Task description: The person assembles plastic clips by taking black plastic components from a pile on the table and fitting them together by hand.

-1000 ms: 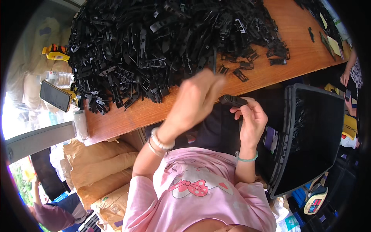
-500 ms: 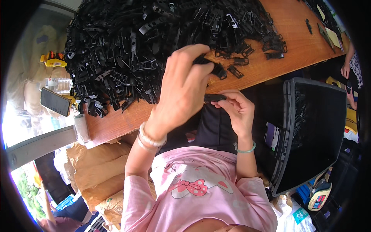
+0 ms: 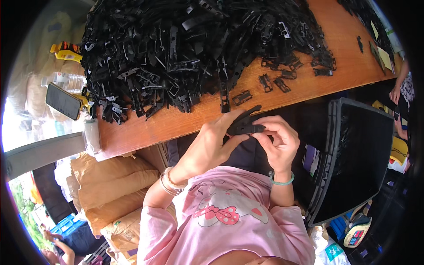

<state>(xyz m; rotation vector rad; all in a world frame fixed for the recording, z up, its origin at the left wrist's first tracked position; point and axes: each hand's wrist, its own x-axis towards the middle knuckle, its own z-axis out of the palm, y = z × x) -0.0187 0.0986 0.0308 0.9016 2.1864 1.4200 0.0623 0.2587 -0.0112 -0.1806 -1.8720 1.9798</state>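
Note:
Just in front of the table edge, my left hand (image 3: pixel 211 142) pinches a black plastic part (image 3: pixel 242 125) between thumb and fingers. My right hand (image 3: pixel 279 140) grips the right end of the same dark cluster, its fingertips closed together. Whether these are two pieces joined or touching, I cannot tell. Beyond my hands, small black rectangular frames (image 3: pixel 242 97) lie loose on the wooden table (image 3: pixel 304 90). A large heap of black plastic parts (image 3: pixel 172 57) covers the table's far middle and left.
To the right stands a big black crate (image 3: pixel 329 154) with some black parts inside. At left are a smartphone (image 3: pixel 63 101), a clear bottle (image 3: pixel 70 81) and a clear cup (image 3: pixel 92 137). Brown paper sacks (image 3: pixel 115 181) sit below the table. Another person's arm (image 3: pixel 399 86) shows at far right.
My left hand has come down and back from the loose frames with a black part, meeting the piece in my right hand. My right hand has lowered slightly toward me.

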